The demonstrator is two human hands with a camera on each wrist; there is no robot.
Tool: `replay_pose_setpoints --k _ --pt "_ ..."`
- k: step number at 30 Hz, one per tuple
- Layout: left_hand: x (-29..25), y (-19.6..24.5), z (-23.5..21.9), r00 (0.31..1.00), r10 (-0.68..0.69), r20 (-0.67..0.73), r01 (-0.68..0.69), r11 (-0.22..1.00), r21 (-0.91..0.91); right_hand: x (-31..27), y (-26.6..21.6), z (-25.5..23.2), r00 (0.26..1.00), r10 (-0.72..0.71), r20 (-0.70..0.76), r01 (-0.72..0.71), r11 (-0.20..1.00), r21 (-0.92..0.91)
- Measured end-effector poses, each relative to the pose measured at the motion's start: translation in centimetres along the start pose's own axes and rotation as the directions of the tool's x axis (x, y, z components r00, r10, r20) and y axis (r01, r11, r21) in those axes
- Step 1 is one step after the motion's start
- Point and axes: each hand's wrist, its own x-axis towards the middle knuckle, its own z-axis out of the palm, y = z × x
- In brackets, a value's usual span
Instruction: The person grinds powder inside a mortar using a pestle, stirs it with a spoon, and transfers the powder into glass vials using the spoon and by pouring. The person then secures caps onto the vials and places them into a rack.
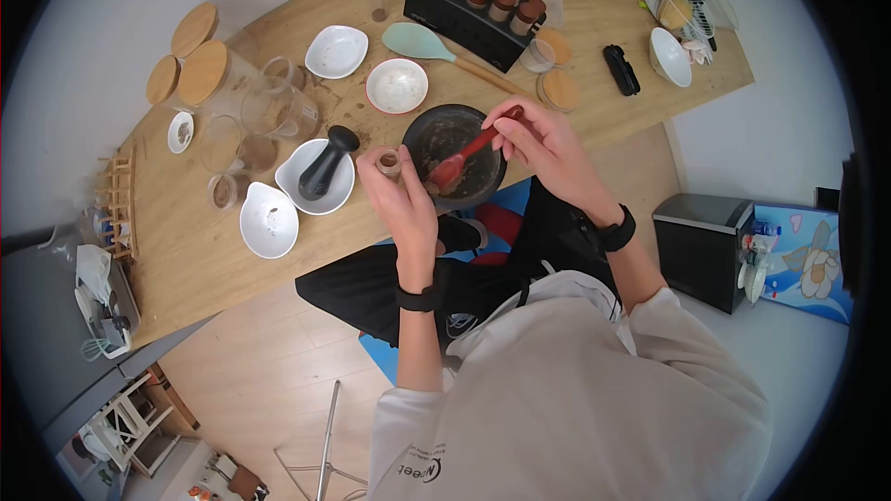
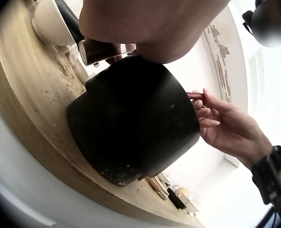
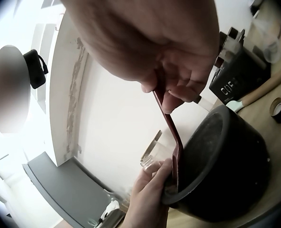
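1. Red spoon (image 1: pixel 454 166) is in the middle of the head view, wide end in the black bowl (image 1: pixel 488 174).
2. Right hand (image 1: pixel 549 150) pinches its handle.
3. Left hand (image 1: pixel 406 202) grips a small jar (image 1: pixel 389 163) by the bowl's left side.

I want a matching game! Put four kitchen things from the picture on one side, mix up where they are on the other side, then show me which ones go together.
Things:
1. red spoon
2. black pestle
3. mint-green spoon
4. small glass jar

Places:
A. lying beside the black rack
B. held in the left hand
C. held in the right hand
D. resting in a white bowl

Right pairs: 1-C, 2-D, 3-A, 4-B
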Motion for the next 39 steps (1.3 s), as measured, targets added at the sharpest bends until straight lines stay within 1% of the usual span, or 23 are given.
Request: replay_pose_setpoints --k 3,5,9,11,12,14,15,16,17,18,19,20,24,26,30,32,33,35,39 --pt "0.0 0.0 -0.1 1.000 -0.006 0.008 0.006 1.000 0.009 0.4 0.8 -0.2 0.999 0.030 -0.013 -0.030 0.999 0.035" --pt "0.0 0.1 -0.1 1.000 -0.006 0.009 0.006 1.000 0.013 0.7 1.5 -0.5 0.994 0.105 -0.005 -0.103 0.985 0.140" --pt "0.0 0.0 -0.1 1.000 0.012 0.003 -0.012 1.000 0.009 1.0 2.8 -1.0 0.987 0.161 -0.006 -0.157 0.971 0.180" --pt "0.0 0.1 -0.1 1.000 0.024 0.000 -0.024 1.000 0.013 0.9 3.3 -1.1 0.976 0.219 -0.021 -0.209 0.954 0.216" --pt "0.1 0.4 -0.3 0.999 0.035 0.011 -0.035 0.999 0.022 0.7 3.4 -1.1 0.976 0.217 -0.019 -0.208 0.954 0.218" --pt "0.2 0.5 -0.4 0.999 0.049 0.023 -0.049 0.998 0.034 0.2 3.5 -1.1 0.964 0.260 -0.052 -0.235 0.929 0.287" --pt "0.3 0.4 -0.5 0.992 0.119 0.032 -0.121 0.990 0.076 0.0 3.8 -1.1 0.965 0.259 -0.053 -0.233 0.928 0.290" --pt "0.4 0.4 -0.6 0.981 0.189 0.045 -0.193 0.974 0.116 -0.3 4.1 -1.2 0.963 0.256 -0.090 -0.209 0.911 0.356" --pt "0.6 0.6 -0.7 0.980 0.192 0.050 -0.197 0.974 0.116 -0.6 4.4 -1.3 0.958 0.256 -0.129 -0.181 0.889 0.421" --pt "0.7 0.9 -0.9 0.969 0.236 0.068 -0.244 0.956 0.166 -0.9 4.4 -1.5 0.957 0.256 -0.134 -0.178 0.888 0.424" --pt "0.9 1.3 -1.0 0.957 0.278 0.088 -0.290 0.933 0.214 -1.2 4.4 -1.6 0.953 0.264 -0.148 -0.167 0.867 0.470" --pt "0.9 1.8 -1.1 0.955 0.281 0.095 -0.295 0.931 0.214 -1.5 4.5 -1.7 0.949 0.273 -0.160 -0.155 0.843 0.516" --pt "1.2 2.7 -1.0 0.944 0.300 0.136 -0.327 0.902 0.281 -2.4 4.6 -2.0 0.939 0.284 -0.195 -0.135 0.825 0.549" --pt "1.3 2.9 -1.1 0.939 0.308 0.151 -0.340 0.891 0.300 -2.8 4.5 -2.2 0.924 0.306 -0.228 -0.109 0.784 0.611" --pt "1.2 2.9 -0.7 0.930 0.310 0.196 -0.359 0.879 0.315 -3.2 3.8 -2.4 0.918 0.288 -0.271 -0.052 0.768 0.638" --pt "1.2 3.0 -0.5 0.924 0.318 0.211 -0.374 0.867 0.329 -3.2 3.5 -2.4 0.927 0.238 -0.289 -0.009 0.785 0.619" --pt "1.2 3.1 -0.4 0.922 0.322 0.215 -0.379 0.863 0.334 -3.2 3.4 -2.4 0.927 0.237 -0.290 -0.007 0.784 0.621" --pt "1.3 3.4 -0.2 0.920 0.327 0.217 -0.385 0.858 0.340 -3.2 3.1 -2.3 0.926 0.193 -0.324 0.020 0.832 0.555" --pt "1.5 3.8 -0.1 0.914 0.338 0.223 -0.398 0.851 0.343 -3.2 2.1 -2.0 0.918 0.152 -0.365 0.052 0.870 0.491"
